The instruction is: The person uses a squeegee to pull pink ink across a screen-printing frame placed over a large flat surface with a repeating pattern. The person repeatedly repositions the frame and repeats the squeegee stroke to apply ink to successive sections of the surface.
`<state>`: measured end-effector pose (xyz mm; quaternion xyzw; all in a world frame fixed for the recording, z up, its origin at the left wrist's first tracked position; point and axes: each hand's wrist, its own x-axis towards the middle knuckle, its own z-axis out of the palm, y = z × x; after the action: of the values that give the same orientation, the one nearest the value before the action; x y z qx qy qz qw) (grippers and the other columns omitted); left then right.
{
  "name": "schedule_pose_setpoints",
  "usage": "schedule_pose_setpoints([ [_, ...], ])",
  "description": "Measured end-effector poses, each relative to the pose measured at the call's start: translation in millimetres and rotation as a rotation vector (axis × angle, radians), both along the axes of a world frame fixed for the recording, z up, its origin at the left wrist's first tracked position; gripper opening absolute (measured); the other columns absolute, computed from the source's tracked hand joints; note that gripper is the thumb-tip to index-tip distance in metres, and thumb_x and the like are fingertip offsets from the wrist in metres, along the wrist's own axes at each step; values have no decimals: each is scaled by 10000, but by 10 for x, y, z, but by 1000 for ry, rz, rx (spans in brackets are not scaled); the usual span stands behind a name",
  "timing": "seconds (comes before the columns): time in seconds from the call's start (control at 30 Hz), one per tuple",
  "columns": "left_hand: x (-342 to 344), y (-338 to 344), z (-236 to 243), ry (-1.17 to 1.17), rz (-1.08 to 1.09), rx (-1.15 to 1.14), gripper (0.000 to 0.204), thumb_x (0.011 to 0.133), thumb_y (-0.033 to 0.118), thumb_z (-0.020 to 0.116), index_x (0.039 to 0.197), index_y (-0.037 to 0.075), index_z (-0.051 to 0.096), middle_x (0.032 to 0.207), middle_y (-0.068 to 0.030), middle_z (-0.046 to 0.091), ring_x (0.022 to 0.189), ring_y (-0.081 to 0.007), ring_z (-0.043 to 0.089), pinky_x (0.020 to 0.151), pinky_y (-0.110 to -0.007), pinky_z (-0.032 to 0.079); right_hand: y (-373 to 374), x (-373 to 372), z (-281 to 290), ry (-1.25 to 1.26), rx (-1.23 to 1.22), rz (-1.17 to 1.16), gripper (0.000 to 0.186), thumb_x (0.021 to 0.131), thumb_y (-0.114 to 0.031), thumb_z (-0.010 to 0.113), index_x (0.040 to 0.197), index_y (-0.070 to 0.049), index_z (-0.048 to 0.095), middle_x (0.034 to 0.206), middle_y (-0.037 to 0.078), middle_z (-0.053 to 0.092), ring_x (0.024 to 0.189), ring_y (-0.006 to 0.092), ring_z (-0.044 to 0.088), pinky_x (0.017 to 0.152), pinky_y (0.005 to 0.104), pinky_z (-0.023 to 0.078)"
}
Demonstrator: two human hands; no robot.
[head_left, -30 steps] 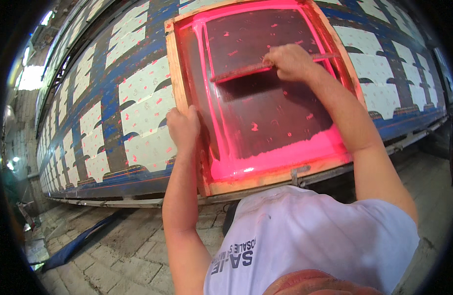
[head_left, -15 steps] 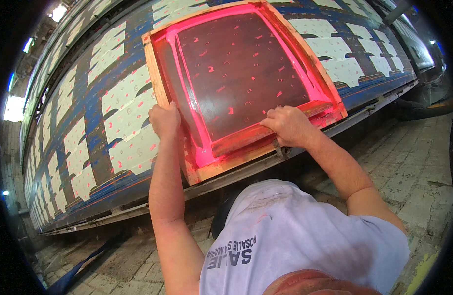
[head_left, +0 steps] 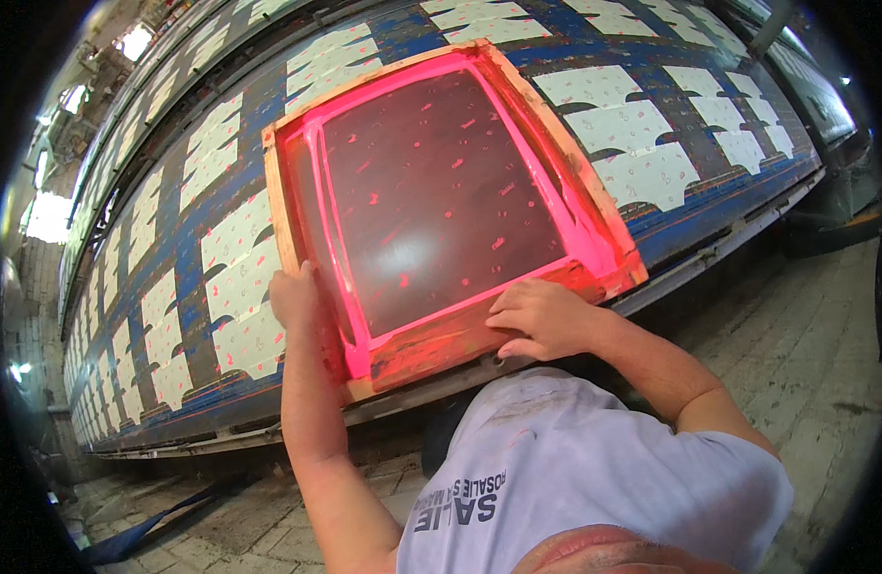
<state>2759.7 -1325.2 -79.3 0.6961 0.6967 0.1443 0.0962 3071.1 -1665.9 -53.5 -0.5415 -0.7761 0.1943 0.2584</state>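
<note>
A wooden screen-printing frame [head_left: 280, 206] smeared with pink ink lies tilted over the long printing table. Its dark mesh [head_left: 441, 182] carries small pink motifs, with thick pink ink along the edges. My left hand [head_left: 295, 297] is closed around the frame's left rail near the bottom. Along the near side inside the frame lies a red-stained wooden bar, seemingly a squeegee [head_left: 426, 352]. My right hand [head_left: 541, 320] grips this bar near its middle, fingers over the top and thumb toward me. The bar's blade edge is hidden.
White cut pieces [head_left: 245, 330] printed with small pink motifs lie in rows on the blue-and-brown stained table [head_left: 694, 206]. A metal rail [head_left: 737, 239] runs along its near edge. Paved floor [head_left: 776, 354] lies to the right, and a dark blue strap [head_left: 154, 526] at lower left.
Frame and table both sit lower in the picture, the frame slightly nearer me. A glare spot has appeared on the mesh. My right hand's fingers have straightened somewhat over the bar.
</note>
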Motion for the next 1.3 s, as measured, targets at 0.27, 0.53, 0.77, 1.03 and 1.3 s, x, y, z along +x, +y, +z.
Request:
schedule_pose_setpoints([
  [0.27,308,-136,129,72,112,-9,648,978,502,720,1156,-121,722,1167,-368,761,1124,-549,743,1002,-598,571,-12,1674,-339,-242,206,-594,532,874,-207,900,1361,-61,741,1370,184,697,1336,430,624,1190,532,491],
  [0.53,198,73,30,1,66,-44,576,960,428,759,1137,-118,709,1115,-342,763,1067,-519,751,955,-564,580,259,2134,-612,-76,-63,-833,889,856,-161,905,1634,-79,484,1360,258,692,1301,473,646,1143,548,521],
  [0.77,190,-2,49,-361,92,-95,406,883,257,921,1049,-50,712,978,-189,789,865,-292,761,806,-449,593,390,2069,-588,-108,-92,-924,714,854,-124,830,1528,-82,599,1356,218,704,1263,442,674,1077,537,570],
  [1.03,-219,330,-263,-269,14,-99,427,817,231,898,1065,-69,721,968,-177,779,833,-270,745,780,-431,595,394,2075,-349,-38,55,-911,418,837,-141,775,1250,-81,780,1195,162,759,1118,420,710,979,529,592],
  [1.3,-83,449,-199,-459,19,-138,303,818,103,928,989,-40,722,897,-87,739,776,-183,672,701,-378,552,314,2415,-24,-53,55,-894,386,833,-111,789,1217,-136,815,1072,138,703,1037,382,715,928,475,595],
])
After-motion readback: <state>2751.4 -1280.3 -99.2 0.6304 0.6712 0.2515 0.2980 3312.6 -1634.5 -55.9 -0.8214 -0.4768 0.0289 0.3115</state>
